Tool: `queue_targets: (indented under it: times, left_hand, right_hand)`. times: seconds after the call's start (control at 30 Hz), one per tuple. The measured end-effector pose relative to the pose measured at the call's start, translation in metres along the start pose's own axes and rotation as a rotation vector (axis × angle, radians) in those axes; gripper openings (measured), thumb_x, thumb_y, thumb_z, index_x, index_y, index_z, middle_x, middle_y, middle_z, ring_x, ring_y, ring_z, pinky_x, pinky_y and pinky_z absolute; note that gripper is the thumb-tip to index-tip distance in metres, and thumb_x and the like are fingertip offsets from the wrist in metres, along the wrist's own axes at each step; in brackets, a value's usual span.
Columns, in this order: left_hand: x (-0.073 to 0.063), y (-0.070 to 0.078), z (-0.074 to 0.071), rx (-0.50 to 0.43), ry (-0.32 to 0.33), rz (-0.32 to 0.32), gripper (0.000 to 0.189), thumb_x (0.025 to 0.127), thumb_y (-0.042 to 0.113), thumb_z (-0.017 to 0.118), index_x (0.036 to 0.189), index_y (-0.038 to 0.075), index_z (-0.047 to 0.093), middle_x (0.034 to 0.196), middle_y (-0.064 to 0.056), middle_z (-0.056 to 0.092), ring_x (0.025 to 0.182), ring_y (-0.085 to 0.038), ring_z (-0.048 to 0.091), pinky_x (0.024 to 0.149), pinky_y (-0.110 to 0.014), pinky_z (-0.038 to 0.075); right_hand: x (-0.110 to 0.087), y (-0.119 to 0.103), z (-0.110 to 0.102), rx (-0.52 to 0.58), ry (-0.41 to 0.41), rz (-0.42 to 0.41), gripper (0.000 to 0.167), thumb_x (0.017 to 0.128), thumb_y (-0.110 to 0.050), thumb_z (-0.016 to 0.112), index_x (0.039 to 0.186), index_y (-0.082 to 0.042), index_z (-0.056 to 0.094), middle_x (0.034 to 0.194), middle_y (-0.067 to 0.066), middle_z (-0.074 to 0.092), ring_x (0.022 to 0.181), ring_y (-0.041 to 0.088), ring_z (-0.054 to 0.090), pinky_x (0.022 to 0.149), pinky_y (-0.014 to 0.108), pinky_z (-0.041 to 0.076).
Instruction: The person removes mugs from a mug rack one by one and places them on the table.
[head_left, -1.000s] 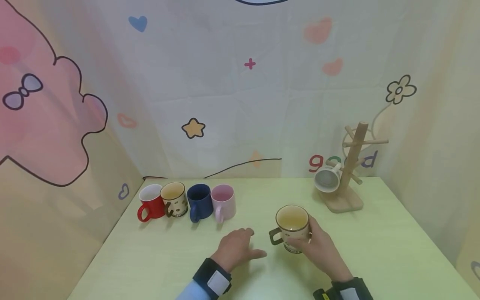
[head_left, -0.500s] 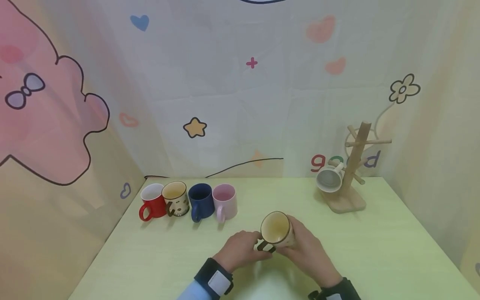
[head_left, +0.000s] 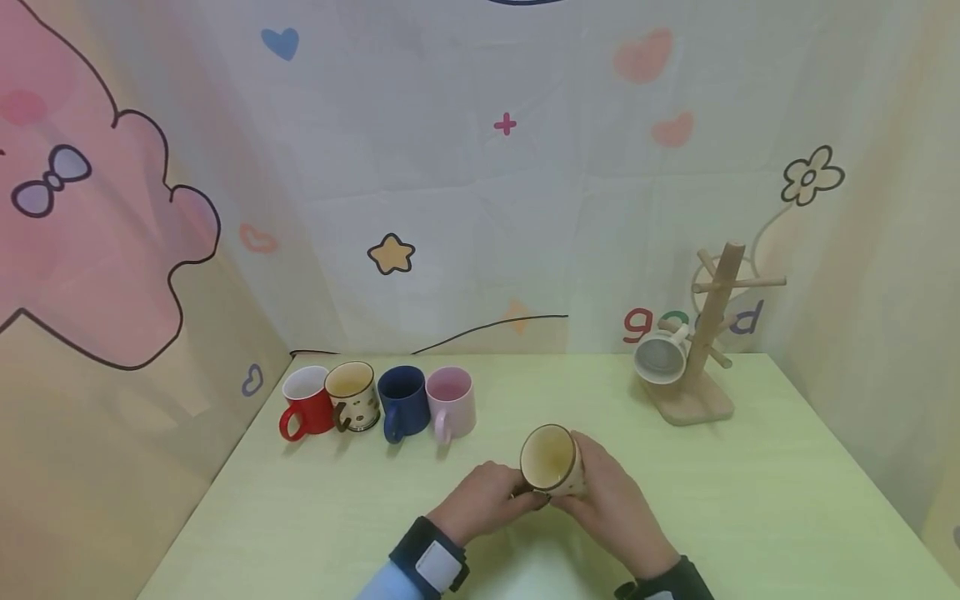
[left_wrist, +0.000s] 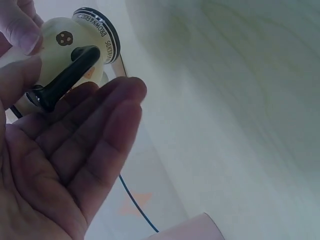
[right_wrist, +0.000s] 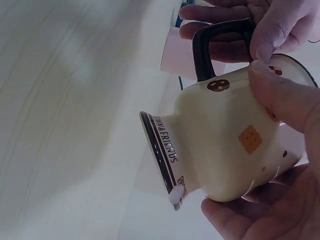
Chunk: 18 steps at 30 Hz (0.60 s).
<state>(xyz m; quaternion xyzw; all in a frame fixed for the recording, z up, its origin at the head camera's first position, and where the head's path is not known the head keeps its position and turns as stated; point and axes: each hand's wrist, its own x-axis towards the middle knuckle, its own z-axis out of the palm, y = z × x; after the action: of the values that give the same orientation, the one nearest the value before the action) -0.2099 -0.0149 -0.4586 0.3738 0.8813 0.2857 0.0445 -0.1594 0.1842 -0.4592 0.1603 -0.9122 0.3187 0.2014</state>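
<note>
A cream mug [head_left: 549,458] with a brown rim and small cookie prints is held tilted over the front middle of the table. My right hand [head_left: 615,508] grips its body, thumb on the near side and fingers round the far side, as the right wrist view shows. My left hand [head_left: 480,500] is at the dark handle [right_wrist: 202,50], its thumb at the handle's rim end and its fingers stretched behind it. The mug's open mouth faces up toward the head camera. Its banded foot [left_wrist: 107,37] shows in the left wrist view.
Along the back left stand a red mug [head_left: 317,412], a spotted cream mug [head_left: 362,408], a navy mug [head_left: 407,404] and a pink mug [head_left: 453,400]. At the back right, a wooden mug tree [head_left: 712,325] carries a white mug [head_left: 660,358]. A printed curtain [head_left: 450,192] hangs behind.
My right hand has brought the cream mug leftward and tipped its mouth toward the head camera. My left hand has closed in from beside it to its handle.
</note>
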Motion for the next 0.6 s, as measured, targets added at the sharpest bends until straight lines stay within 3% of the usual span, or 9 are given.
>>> queue_targets:
  times: [0.2,0.6]
  left_hand:
    - [0.0006,0.0004,0.0002,-0.017,-0.003,0.017,0.017,0.098,0.026,0.063,0.088,0.017,0.072,0.073,0.014,0.064,0.061,0.002,0.05,0.057,-0.016,0.041]
    - [-0.0008,0.0024,-0.0001,-0.176,-0.017,-0.045,0.013,0.1,0.019,0.061,0.094,0.01,0.068,0.075,0.006,0.066,0.061,0.001,0.057,0.055,-0.017,0.047]
  right_hand:
    - [0.0,-0.0002,-0.0014,0.028,-0.012,0.031,0.081,0.068,-0.011,0.091,0.136,0.001,0.049,0.129,0.016,0.06,0.118,0.031,0.058,0.095,0.052,0.047]
    - [0.0011,0.0019,-0.0038,0.075,-0.094,0.181,0.083,0.074,-0.022,0.088,0.142,-0.003,0.044,0.133,0.015,0.057,0.119,0.031,0.057,0.094,0.053,0.047]
